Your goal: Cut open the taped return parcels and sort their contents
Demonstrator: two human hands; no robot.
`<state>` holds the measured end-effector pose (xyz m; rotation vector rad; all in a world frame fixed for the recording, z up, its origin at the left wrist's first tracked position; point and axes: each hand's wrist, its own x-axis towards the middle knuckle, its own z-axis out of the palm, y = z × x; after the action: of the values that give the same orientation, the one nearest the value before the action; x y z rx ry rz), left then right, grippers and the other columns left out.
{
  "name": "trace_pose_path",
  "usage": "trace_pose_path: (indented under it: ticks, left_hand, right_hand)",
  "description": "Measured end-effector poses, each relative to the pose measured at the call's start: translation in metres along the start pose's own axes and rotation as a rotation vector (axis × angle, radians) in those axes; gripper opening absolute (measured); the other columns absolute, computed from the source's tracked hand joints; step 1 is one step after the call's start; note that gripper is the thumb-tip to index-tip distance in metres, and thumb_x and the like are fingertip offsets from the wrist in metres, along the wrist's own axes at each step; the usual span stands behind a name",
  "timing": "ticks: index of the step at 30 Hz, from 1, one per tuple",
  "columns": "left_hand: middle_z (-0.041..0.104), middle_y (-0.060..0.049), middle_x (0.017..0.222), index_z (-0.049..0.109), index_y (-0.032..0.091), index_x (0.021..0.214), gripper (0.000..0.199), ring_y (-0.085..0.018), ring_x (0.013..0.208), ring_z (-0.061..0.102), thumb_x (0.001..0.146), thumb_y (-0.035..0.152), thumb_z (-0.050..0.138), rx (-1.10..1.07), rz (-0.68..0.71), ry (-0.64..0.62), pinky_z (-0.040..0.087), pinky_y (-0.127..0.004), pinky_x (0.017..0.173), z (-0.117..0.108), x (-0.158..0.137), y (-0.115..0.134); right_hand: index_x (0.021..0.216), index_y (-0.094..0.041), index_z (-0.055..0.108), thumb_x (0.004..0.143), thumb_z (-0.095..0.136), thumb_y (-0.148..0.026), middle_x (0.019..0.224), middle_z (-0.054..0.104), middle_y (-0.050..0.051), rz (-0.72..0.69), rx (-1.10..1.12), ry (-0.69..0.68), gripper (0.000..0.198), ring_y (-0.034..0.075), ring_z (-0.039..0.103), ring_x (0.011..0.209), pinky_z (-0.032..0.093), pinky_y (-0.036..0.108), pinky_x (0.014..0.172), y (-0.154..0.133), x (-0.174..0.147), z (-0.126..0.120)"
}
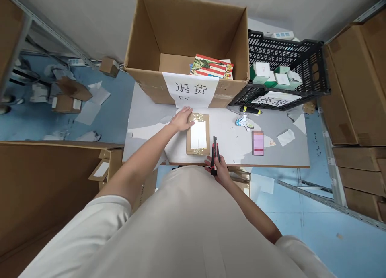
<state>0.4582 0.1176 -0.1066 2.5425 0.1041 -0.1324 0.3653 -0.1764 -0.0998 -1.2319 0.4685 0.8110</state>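
Note:
A small taped cardboard parcel (189,145) lies flat on the table, with a white label (198,135) on top. My left hand (181,119) rests at its upper left corner, fingers stretched out and touching the edge. Just right of the parcel's lower corner, my right hand (221,168) is closed around a black and red utility knife (215,157). The knife points away from me, its blade upward in the view and apart from the parcel.
Behind the parcel stands a large open carton (147,83) holding colourful printed packs (212,67). A black plastic crate (313,75) with green and white boxes is at its right. Crumpled paper (245,122), a pink packet (258,143) and a yellow-black tool (251,110) lie on the table (283,159).

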Motion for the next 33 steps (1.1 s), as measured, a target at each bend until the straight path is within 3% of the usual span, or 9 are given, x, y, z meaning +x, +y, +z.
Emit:
trace_pose_path:
  ticks: [4,7,10,13,17,19,22,27,33]
  left_hand:
    - [0.063,-0.014,0.117,0.055,0.011,0.119,0.056,-0.030,0.109,0.058,0.073,0.045,0.060,0.048,-0.142,-0.024,0.046,-0.040,0.096,-0.010,-0.004,-0.005]
    - [0.067,-0.013,0.099,0.059,0.015,0.104,0.054,-0.031,0.096,0.063,0.070,0.057,0.062,0.089,-0.442,0.043,0.049,-0.039,0.082,-0.010,-0.045,-0.001]
    - [0.068,-0.011,0.086,0.058,0.020,0.089,0.057,-0.032,0.088,0.065,0.066,0.071,0.059,0.052,-0.663,-0.035,0.049,-0.038,0.073,-0.001,-0.091,0.010]
    - [0.067,-0.011,0.094,0.054,0.019,0.104,0.062,-0.032,0.093,0.064,0.069,0.070,0.057,-0.035,-0.726,-0.006,0.049,-0.039,0.075,0.013,-0.120,0.023]
    - [0.039,-0.023,0.143,0.031,0.009,0.138,0.081,-0.033,0.135,0.037,0.075,0.050,0.059,0.028,-0.390,0.236,0.037,-0.044,0.104,0.024,-0.118,0.029]
    - [0.025,-0.021,0.153,0.028,0.010,0.143,0.079,-0.034,0.144,0.018,0.077,0.043,0.057,0.105,-0.111,0.159,0.022,-0.048,0.113,0.023,-0.107,0.027]
    - [0.024,-0.021,0.154,0.028,0.012,0.146,0.088,-0.039,0.144,0.015,0.073,0.050,0.061,0.196,0.140,-0.041,0.007,-0.057,0.114,0.020,-0.091,0.026]
    - [0.037,-0.024,0.144,0.027,0.009,0.146,0.114,-0.043,0.134,0.030,0.058,0.066,0.070,0.258,0.120,-0.073,0.003,-0.060,0.113,0.020,-0.080,0.032]
    - [0.044,-0.023,0.134,0.035,0.012,0.143,0.113,-0.041,0.124,0.037,0.052,0.066,0.073,0.265,0.086,-0.030,0.009,-0.059,0.112,0.023,-0.076,0.036]
  right_hand:
    - [0.101,-0.029,0.043,0.072,0.071,-0.056,0.094,0.068,0.001,-0.050,0.082,0.010,0.049,0.022,0.068,0.097,0.057,0.042,0.079,-0.007,0.005,0.009]
    - [0.102,-0.029,0.043,0.075,0.069,-0.053,0.103,0.066,0.001,-0.199,0.071,0.085,0.045,0.019,0.066,0.104,0.055,0.041,0.087,-0.025,0.025,0.010]
    - [0.107,-0.029,0.043,0.079,0.064,-0.053,0.114,0.065,0.004,-0.339,0.008,0.073,0.042,0.017,0.063,0.109,0.052,0.040,0.091,-0.045,0.049,0.007]
    - [0.114,-0.028,0.045,0.080,0.062,-0.052,0.116,0.064,0.007,-0.396,-0.118,0.027,0.045,0.016,0.066,0.099,0.053,0.036,0.087,-0.057,0.063,-0.004]
    - [0.123,-0.024,0.047,0.080,0.061,-0.053,0.107,0.065,0.007,-0.398,-0.346,0.106,0.054,0.010,0.061,0.064,0.054,0.027,0.060,-0.056,0.051,-0.034]
    - [0.135,-0.025,0.041,0.081,0.059,-0.053,0.100,0.066,0.005,-0.344,-0.457,0.092,0.063,0.008,0.054,0.054,0.048,0.023,0.047,-0.051,0.037,-0.049]
    - [0.146,-0.028,0.030,0.083,0.056,-0.052,0.097,0.067,0.005,-0.265,-0.517,0.002,0.073,0.007,0.048,0.048,0.042,0.022,0.040,-0.042,0.021,-0.062]
    - [0.148,-0.028,0.030,0.083,0.057,-0.052,0.096,0.066,0.005,-0.246,-0.434,-0.032,0.075,0.006,0.047,0.046,0.041,0.023,0.039,-0.035,0.018,-0.057]
    - [0.147,-0.029,0.034,0.081,0.060,-0.052,0.081,0.061,-0.001,-0.219,-0.427,-0.090,0.074,0.005,0.043,0.042,0.036,0.021,0.035,-0.044,0.026,-0.061]
